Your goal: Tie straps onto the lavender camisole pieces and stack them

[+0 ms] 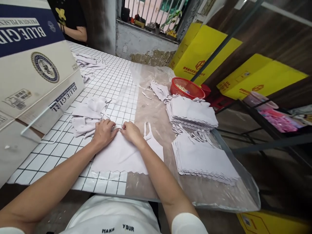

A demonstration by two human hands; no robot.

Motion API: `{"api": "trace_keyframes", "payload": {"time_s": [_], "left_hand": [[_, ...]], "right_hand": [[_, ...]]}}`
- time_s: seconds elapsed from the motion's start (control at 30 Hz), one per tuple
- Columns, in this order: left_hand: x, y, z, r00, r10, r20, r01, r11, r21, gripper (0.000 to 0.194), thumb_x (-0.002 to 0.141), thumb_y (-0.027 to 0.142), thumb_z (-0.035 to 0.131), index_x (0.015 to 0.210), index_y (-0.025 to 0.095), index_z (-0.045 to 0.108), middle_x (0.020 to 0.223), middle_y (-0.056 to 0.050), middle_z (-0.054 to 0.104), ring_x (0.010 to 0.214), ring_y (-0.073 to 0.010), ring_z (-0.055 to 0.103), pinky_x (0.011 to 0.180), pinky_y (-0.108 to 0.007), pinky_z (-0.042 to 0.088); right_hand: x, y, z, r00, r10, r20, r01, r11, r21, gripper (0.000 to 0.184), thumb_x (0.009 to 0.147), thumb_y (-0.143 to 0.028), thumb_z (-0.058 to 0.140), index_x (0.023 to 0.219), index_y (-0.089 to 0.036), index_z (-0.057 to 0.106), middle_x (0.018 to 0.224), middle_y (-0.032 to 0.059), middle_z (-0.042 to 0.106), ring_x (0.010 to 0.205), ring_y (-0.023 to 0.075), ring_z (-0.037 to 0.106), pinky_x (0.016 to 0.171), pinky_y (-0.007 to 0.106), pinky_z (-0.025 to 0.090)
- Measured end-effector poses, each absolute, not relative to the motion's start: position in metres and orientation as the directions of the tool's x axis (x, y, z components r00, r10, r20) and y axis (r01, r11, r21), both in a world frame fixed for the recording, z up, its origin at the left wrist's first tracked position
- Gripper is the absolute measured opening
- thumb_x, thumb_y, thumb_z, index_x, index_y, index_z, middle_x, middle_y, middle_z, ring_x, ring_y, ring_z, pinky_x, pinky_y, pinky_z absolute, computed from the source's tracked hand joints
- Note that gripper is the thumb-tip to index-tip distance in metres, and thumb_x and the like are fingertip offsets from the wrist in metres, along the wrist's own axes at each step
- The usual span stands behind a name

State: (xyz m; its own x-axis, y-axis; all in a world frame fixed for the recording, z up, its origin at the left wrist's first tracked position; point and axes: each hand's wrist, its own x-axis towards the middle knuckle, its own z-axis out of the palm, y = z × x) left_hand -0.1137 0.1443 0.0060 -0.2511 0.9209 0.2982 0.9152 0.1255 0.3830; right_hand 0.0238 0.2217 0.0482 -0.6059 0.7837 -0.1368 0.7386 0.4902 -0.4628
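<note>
A pale camisole (pixel 122 154) with a scalloped hem lies flat on the table in front of me, one thin strap looped up at its right. At its top edge, my left hand (pixel 104 131) pinches the fabric between thumb and fingers. My right hand (pixel 131 131) pinches the same edge close beside it, the fingertips almost meeting. Whatever small part sits between the fingertips is too small to make out. Left of my left hand is a crumpled heap of pale garments (pixel 89 113).
Two stacks of folded pale garments (pixel 204 156) (pixel 191 112) stand at the right. Behind them sits a red basket (pixel 187 87). A large beer carton (pixel 36 71) blocks the left side. Yellow boxes (pixel 204 48) stand by a metal rack. Another person (pixel 70 22) is across the table.
</note>
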Motion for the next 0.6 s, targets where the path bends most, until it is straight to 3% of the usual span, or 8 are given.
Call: {"api": "trace_keyframes", "payload": {"time_s": [0.17, 0.27, 0.37, 0.47, 0.6], "left_hand": [[-0.114, 0.147, 0.005, -0.199, 0.935, 0.293, 0.903, 0.059, 0.426, 0.015, 0.086, 0.023, 0.058, 0.094, 0.022, 0.071, 0.092, -0.007, 0.069, 0.093, -0.0269, 0.059, 0.084, -0.041, 0.037], [-0.116, 0.149, 0.004, -0.229, 0.934, 0.274, 0.874, 0.073, 0.481, 0.017, 0.086, 0.019, 0.056, 0.088, 0.021, 0.073, 0.083, -0.005, 0.070, 0.087, -0.0245, 0.061, 0.084, -0.040, 0.038], [-0.118, 0.149, 0.002, -0.257, 0.931, 0.259, 0.851, 0.091, 0.517, 0.018, 0.084, 0.018, 0.056, 0.086, 0.022, 0.074, 0.084, -0.005, 0.071, 0.089, -0.0248, 0.062, 0.085, -0.040, 0.039], [-0.118, 0.150, 0.001, -0.268, 0.930, 0.253, 0.840, 0.097, 0.535, 0.019, 0.083, 0.016, 0.056, 0.085, 0.022, 0.074, 0.085, -0.005, 0.072, 0.090, -0.0253, 0.063, 0.086, -0.041, 0.040], [-0.116, 0.150, 0.001, -0.276, 0.928, 0.250, 0.841, 0.107, 0.531, 0.019, 0.082, 0.015, 0.056, 0.084, 0.021, 0.074, 0.085, -0.005, 0.072, 0.090, -0.0260, 0.063, 0.087, -0.042, 0.041]], "right_hand": [[0.020, 0.213, 0.057, -0.636, 0.761, -0.125, 0.725, 0.536, -0.433, 0.020, 0.087, -0.013, 0.052, 0.103, -0.019, 0.062, 0.096, 0.0066, 0.070, 0.090, 0.0205, 0.062, 0.073, 0.028, 0.040], [0.031, 0.212, 0.067, -0.657, 0.727, -0.199, 0.683, 0.463, -0.565, 0.017, 0.086, -0.022, 0.059, 0.102, -0.019, 0.062, 0.081, 0.0025, 0.069, 0.076, 0.0177, 0.060, 0.065, 0.026, 0.040], [0.055, 0.212, 0.079, -0.734, 0.596, -0.326, 0.596, 0.333, -0.731, 0.015, 0.087, -0.032, 0.060, 0.083, -0.018, 0.062, 0.064, -0.0015, 0.063, 0.057, 0.0121, 0.052, 0.054, 0.024, 0.036], [0.086, 0.209, 0.093, -0.815, 0.448, -0.368, 0.507, 0.243, -0.827, 0.029, 0.090, -0.039, 0.057, 0.073, -0.016, 0.063, 0.064, 0.0001, 0.064, 0.056, 0.0106, 0.050, 0.053, 0.023, 0.036], [0.121, 0.199, 0.108, -0.846, 0.352, -0.401, 0.473, 0.147, -0.869, 0.037, 0.092, -0.048, 0.055, 0.085, -0.015, 0.069, 0.070, 0.0019, 0.066, 0.057, 0.0095, 0.048, 0.054, 0.022, 0.036]]}}
